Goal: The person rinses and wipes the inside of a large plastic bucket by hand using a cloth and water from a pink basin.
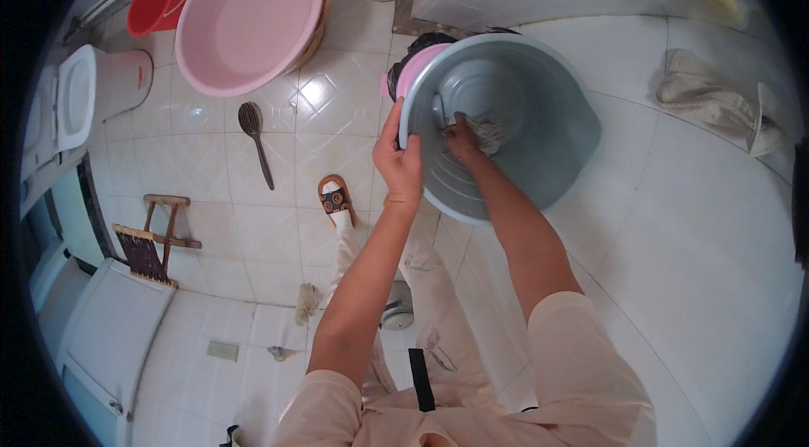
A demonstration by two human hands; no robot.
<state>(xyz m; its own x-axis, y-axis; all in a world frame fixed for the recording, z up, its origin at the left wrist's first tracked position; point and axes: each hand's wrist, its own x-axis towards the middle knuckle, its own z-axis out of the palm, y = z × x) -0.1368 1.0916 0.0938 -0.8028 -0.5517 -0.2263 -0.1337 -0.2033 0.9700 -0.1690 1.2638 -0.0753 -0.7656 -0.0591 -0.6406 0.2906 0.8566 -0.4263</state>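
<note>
A large grey-blue plastic bucket (556,125) tilts toward me, its wide mouth facing up at me. My left hand (401,159) grips the left side of its rim, with the thumb inside and the fingers outside. Deep in the bucket, my right hand (461,138) closes on a crumpled whitish cloth (488,133) by the inner left wall. Part of the cloth lies spread to the right of my fingers. A pink plastic container (422,63) and a black plastic bag (433,40) show partly behind the bucket's far left rim.
A large pink basin (249,17) stands at the back left, beside a red bucket (152,4). A toilet (82,96) is at the far left. On the tiled floor lie a slotted brush-like tool (255,137) and a wooden folding stool (161,235). At right, a cloth (701,87) hangs near the tiled wall.
</note>
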